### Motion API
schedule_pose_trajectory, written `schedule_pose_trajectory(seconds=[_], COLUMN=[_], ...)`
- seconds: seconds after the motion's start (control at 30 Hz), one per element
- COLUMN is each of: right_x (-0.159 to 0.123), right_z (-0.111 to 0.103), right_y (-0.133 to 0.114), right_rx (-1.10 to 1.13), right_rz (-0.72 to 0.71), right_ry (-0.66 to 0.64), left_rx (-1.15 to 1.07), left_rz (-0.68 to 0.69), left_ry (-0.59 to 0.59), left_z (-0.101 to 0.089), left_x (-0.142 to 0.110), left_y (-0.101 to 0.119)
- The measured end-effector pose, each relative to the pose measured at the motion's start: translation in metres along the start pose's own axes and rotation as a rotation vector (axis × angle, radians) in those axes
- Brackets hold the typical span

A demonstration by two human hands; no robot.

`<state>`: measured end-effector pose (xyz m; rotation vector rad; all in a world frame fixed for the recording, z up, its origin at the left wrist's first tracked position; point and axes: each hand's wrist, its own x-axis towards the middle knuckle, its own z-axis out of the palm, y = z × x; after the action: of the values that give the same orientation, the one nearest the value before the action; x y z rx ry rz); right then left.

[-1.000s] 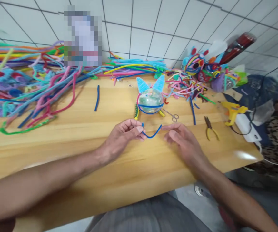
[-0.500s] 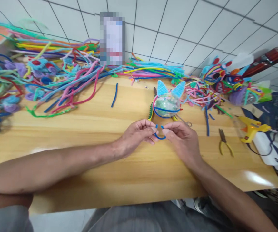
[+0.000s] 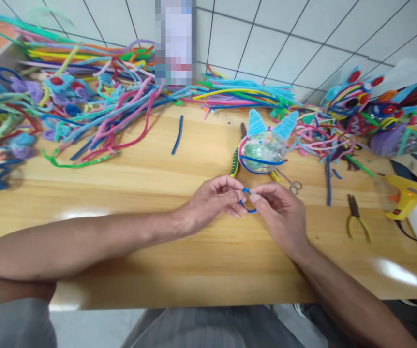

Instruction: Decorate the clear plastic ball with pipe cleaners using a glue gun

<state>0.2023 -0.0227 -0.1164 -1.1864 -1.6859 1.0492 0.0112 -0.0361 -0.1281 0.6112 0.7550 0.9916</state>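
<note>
Between my two hands is a short blue pipe cleaner (image 3: pixel 249 210) bent round into a small loop. My left hand (image 3: pixel 223 197) pinches one end of it between thumb and fingers. The other end is pinched by my right hand (image 3: pixel 277 208), and the two ends meet at the top of the loop. Just beyond my fingers sits a clear round ball (image 3: pixel 262 150) with two light-blue pipe-cleaner ears and blue and pink strips around it. Behind the ball, partly hidden, lies a tool with green-and-yellow handles (image 3: pixel 235 162).
Scissors (image 3: pixel 295 186), yellow-handled pliers (image 3: pixel 357 220) and a yellow glue gun (image 3: pixel 409 195) lie to the right. Loose blue pieces (image 3: pixel 177 135) rest on the wooden table (image 3: pixel 139 193). Heaped pipe cleaners (image 3: pixel 121 116) fill the left and back. Finished-looking colourful figures (image 3: pixel 349 99) stand at back right.
The blue pipe cleaner's ends, apart before, have come together into a closed loop. My hands have drawn slightly closer. The whole view has shifted a little.
</note>
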Motion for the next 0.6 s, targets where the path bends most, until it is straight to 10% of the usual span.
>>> schedule_pose_trajectory(seconds=[0.6], right_x=[-0.0027], right_z=[0.0029], right_y=[-0.0011], right_rx=[-0.019], right_rz=[0.089], right_ry=[0.008], left_rx=[0.055], left_rz=[0.026], left_ry=[-0.054], left_z=[-0.0034], left_x=[-0.0020], left_y=[-0.0036])
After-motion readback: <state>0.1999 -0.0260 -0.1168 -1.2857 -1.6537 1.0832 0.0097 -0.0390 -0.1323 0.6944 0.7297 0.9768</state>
